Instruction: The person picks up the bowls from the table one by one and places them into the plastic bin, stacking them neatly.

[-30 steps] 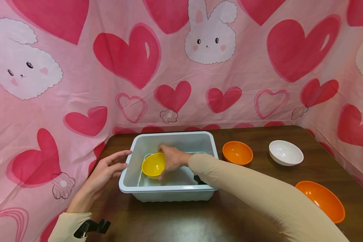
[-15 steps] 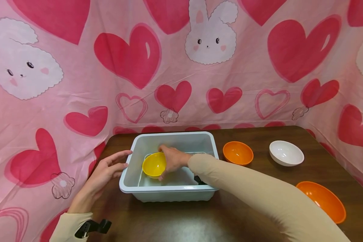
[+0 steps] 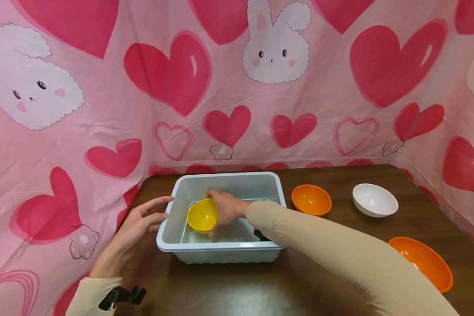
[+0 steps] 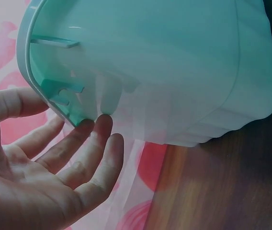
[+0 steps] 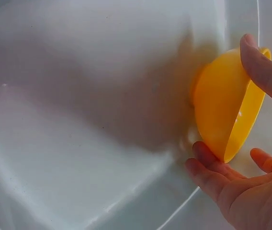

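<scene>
A pale grey plastic basin stands on the dark wooden table. Inside it, toward its left part, is a yellow bowl. My right hand reaches in from the right and holds this bowl across its side. In the right wrist view the yellow bowl sits between thumb and fingertips, close over the basin floor. My left hand is at the basin's left rim, palm facing it and fingers loosely spread. The left wrist view shows the fingertips right at the rim's underside.
To the right of the basin stand an orange bowl and a white bowl. A larger orange bowl lies nearer on the right, partly hidden by my right sleeve. A pink heart-patterned curtain hangs behind the table.
</scene>
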Demonstrator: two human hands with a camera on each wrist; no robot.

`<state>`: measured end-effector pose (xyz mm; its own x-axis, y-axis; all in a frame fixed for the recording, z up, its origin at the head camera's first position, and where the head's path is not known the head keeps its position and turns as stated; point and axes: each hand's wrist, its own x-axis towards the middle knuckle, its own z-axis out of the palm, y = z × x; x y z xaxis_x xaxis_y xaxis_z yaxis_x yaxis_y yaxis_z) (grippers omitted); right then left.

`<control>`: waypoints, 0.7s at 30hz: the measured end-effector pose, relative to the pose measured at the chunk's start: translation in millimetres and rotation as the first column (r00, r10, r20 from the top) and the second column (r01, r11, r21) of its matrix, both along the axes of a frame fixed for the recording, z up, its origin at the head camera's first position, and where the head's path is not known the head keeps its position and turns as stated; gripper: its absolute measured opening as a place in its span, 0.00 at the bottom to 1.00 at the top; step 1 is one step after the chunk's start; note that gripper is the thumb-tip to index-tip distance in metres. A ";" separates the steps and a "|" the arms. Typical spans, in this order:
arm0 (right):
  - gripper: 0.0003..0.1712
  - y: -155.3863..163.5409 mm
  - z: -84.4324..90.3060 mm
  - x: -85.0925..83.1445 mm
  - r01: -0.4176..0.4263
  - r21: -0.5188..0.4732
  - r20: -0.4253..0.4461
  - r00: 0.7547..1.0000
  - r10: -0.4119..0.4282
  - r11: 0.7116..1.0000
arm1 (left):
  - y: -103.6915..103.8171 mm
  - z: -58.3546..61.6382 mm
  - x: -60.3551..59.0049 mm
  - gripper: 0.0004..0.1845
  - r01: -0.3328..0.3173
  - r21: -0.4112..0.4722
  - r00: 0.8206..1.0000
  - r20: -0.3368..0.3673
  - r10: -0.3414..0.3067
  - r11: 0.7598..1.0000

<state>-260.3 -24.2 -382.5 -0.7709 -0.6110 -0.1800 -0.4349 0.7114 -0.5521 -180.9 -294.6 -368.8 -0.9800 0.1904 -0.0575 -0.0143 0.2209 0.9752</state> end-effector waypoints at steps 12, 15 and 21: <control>0.63 3.5 2.1 -1.8 -0.016 0.021 0.010 1.000 0.016 1.000 | 0.8 2.8 0.1 0.30 -0.010 -0.030 1.000 0.023 0.011 1.000; 0.62 4.7 4.1 -2.0 -0.017 0.024 0.013 1.000 0.017 1.000 | 1.0 2.7 0.2 0.30 -0.013 -0.033 1.000 0.021 0.014 0.999; 0.60 5.1 6.1 -1.8 -0.016 0.026 0.025 1.000 0.015 1.000 | 1.6 2.5 1.4 0.30 -0.010 -0.027 1.000 0.010 0.010 1.000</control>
<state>-262.1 -19.0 -376.4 -0.7564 -0.6178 -0.2151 -0.4328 0.7192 -0.5436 -179.4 -293.0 -366.3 -0.9812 0.1786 -0.0728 -0.0269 0.2473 0.9686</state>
